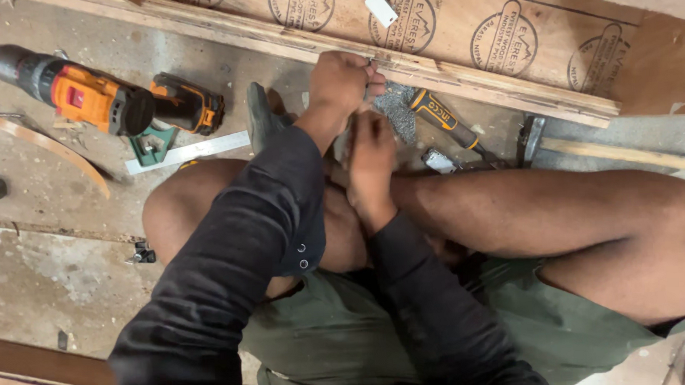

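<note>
**Both hands worked the edge of the plywood board**

The fingers (374, 74) of the left hand (341, 81) were curled shut right against the near edge of the plywood board (460, 70), at upper centre of the frame; whether they pinched something small there could not be told, since the knuckles hid it. The right hand (370, 164) sat just below, fingers closed as well, pressed close to the left wrist, its grip hidden too. The board itself ran as a long slanting strip from upper left to the right edge, lying on the floor (45, 267) with a wider stamped sheet behind it.

To do this well, judging by the pose, the upper hand needed to stay braced on the board's edge while the lower one steadied it, with both wrists kept low and close so nothing slipped along the laminated edge.

Outward from the hands: a screwdriver with a yellow and black handle (439, 117) lay just right of them, near a patch of grey abrasive sheet (394, 109). A hammer head (531, 136) rested further right. Over at upper left sat an orange and black cordless drill (92, 96), and below it a metal try square (183, 149). A curved wood offcut (52, 147) lay at the left. The person's bare knees framed the work, dark sleeves reaching in from the bottom.
</note>
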